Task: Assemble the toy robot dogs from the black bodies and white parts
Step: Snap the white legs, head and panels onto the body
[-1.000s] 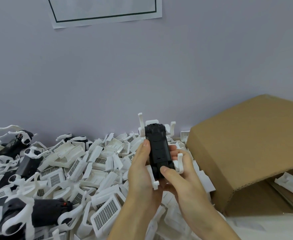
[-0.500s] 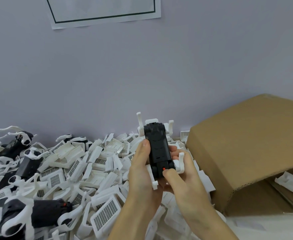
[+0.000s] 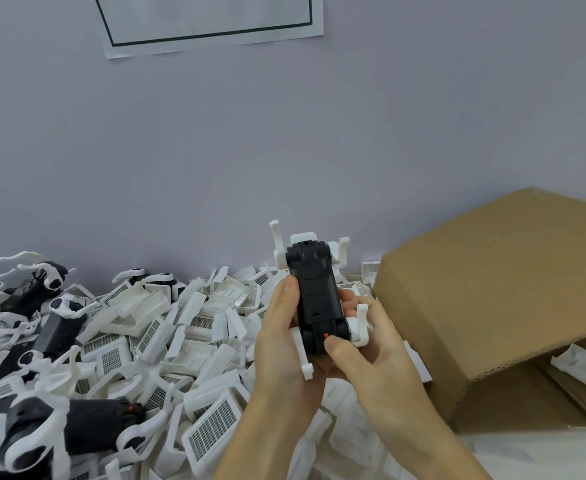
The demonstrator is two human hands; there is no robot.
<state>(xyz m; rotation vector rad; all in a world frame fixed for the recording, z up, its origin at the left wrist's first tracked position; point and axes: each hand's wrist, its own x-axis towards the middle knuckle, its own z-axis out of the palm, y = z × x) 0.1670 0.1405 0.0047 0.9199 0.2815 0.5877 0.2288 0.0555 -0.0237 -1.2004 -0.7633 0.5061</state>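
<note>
A plain wall point(image 3: 319, 150) stands behind a table heaped with toy pieces. In the middle, held up above the heap, is a black body point(image 3: 314, 296), belly up, with four white legs point(image 3: 360, 323) sticking out. The left hand point(image 3: 281, 344) is wrapped around its side. The right hand point(image 3: 364, 351) holds the near end, thumb at a small orange switch point(image 3: 325, 335). This dog looks nearly built; next it likely needs a white shell from the pile point(image 3: 167, 344). Finished dogs point(image 3: 52, 427) lie far left. A box point(image 3: 499, 306) sits right.
</note>
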